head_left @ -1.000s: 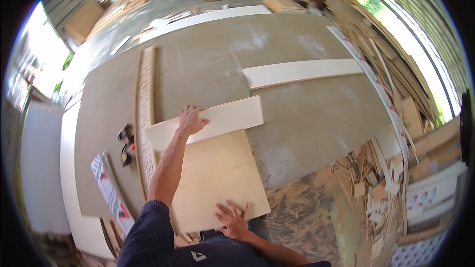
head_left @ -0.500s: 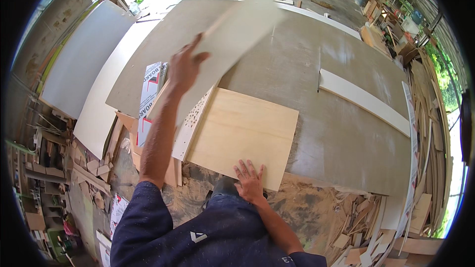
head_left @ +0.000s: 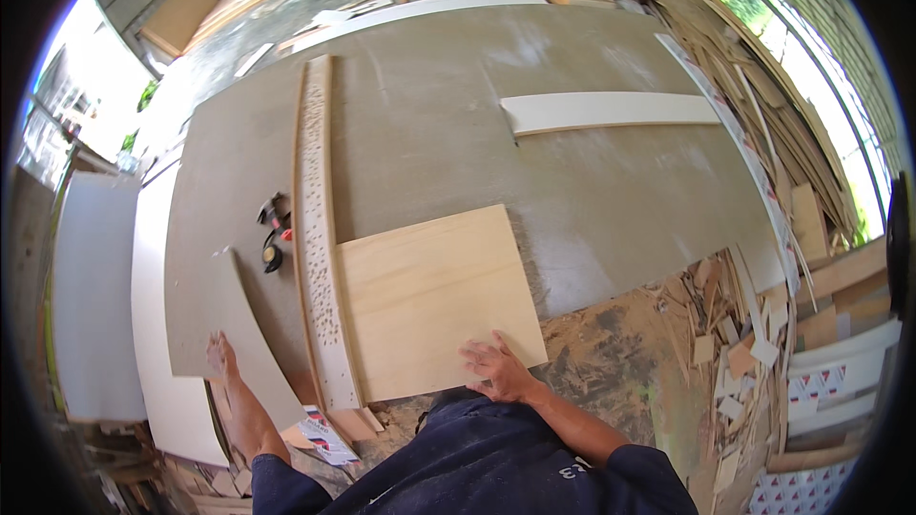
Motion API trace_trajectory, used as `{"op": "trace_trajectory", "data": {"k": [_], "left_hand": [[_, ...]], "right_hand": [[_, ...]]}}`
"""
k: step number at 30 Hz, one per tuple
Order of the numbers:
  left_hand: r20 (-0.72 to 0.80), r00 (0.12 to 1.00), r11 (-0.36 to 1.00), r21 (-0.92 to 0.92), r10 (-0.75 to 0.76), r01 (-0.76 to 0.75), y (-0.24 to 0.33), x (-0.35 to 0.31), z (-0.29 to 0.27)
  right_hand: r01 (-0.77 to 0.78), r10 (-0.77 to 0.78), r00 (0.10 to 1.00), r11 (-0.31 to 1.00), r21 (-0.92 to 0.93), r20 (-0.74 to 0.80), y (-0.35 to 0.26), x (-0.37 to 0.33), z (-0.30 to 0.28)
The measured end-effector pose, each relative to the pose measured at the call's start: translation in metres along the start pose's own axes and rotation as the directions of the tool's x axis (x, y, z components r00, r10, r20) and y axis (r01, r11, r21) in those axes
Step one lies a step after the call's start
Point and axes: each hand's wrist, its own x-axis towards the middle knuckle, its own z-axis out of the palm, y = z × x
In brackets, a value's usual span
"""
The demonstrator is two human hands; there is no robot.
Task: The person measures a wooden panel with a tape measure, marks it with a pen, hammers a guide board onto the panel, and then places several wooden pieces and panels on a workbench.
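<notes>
My left hand (head_left: 222, 355) is at the left edge of a long, thin grey-brown panel strip (head_left: 250, 324), its fingers closed on that edge. The strip slants along the near left part of the big worktop and reaches past its front edge. My right hand (head_left: 496, 367) lies flat, fingers apart, on a pale plywood board (head_left: 434, 296) near its front right corner. Along the board's left side runs a narrow white strip (head_left: 320, 200) dotted with many small brown marks, with a wooden edge.
A black and red hand tool (head_left: 275, 232) lies left of the dotted strip. A white strip (head_left: 611, 111) rests farther right on the grey-brown worktop (head_left: 410, 153). Wood offcuts (head_left: 725, 362) are heaped at the near right. A pale sheet (head_left: 95, 296) stands at the left.
My left hand has brought the panel strip from raised in front down to the left side. The dotted strip and hand tool now show fully. My right hand stays on the plywood; the view has turned.
</notes>
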Motion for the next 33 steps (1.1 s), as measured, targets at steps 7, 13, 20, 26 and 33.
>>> {"op": "trace_trajectory", "data": {"k": [7, 13, 20, 26, 33], "left_hand": [[-0.192, 0.98, 0.976, 0.196, -0.059, 0.097, 0.165, -0.081, 0.025], [-0.045, 0.936, 0.92, -0.171, 0.35, -0.352, 0.37, -0.25, 0.072], [0.116, 0.914, 0.916, -0.151, 0.39, -0.371, 0.48, -0.359, 0.112], [0.133, 0.919, 0.927, -0.108, 0.37, -0.358, 0.488, -0.36, 0.113], [0.128, 0.929, 0.934, -0.128, 0.348, -0.333, 0.494, -0.364, 0.104]], "right_hand": [[-0.164, 0.246, 0.824, 0.966, 0.2, -0.51, 0.082, -0.001, -0.085], [-0.452, 0.4, 0.727, 0.89, 0.05, -0.558, 0.286, 0.05, -0.204], [-0.521, 0.426, 0.848, 0.778, -0.35, -0.314, 0.449, 0.183, -0.341], [-0.394, 0.522, 0.853, 0.644, -0.656, -0.001, 0.489, 0.245, -0.382], [-0.412, 0.517, 0.855, 0.729, -0.546, 0.045, 0.494, 0.235, -0.396]]}}
